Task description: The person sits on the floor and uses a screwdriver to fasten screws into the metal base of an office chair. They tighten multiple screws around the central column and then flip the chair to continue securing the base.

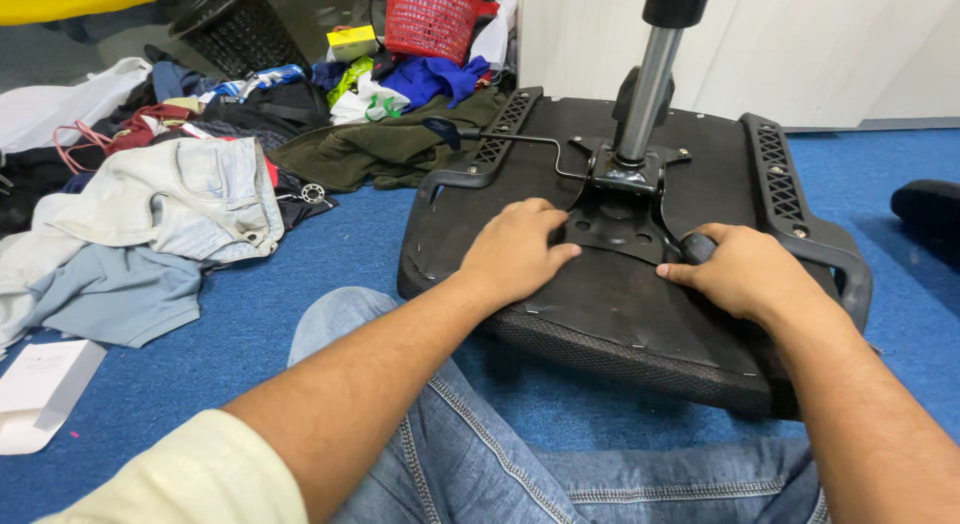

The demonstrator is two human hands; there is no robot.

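Upturned black office-chair seat [520,199] on blue carpet floor [250,324], chrome gas column [645,94] pointing up. Left hand [515,252] flat on black metal mechanism plate [615,224], fingers together, gripping nothing. Right hand [745,272] closed around black knob [698,248] at plate's right edge. Step: working knob while bracing seat. Next likely needs steady hold, firm twist.

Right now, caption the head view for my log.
Both hands, left hand and right hand, rest on upturned black office-chair seat.

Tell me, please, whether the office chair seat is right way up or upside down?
Upside down: the chair seat lies on the blue carpet with its metal mounting plate and gas cylinder pointing upward.
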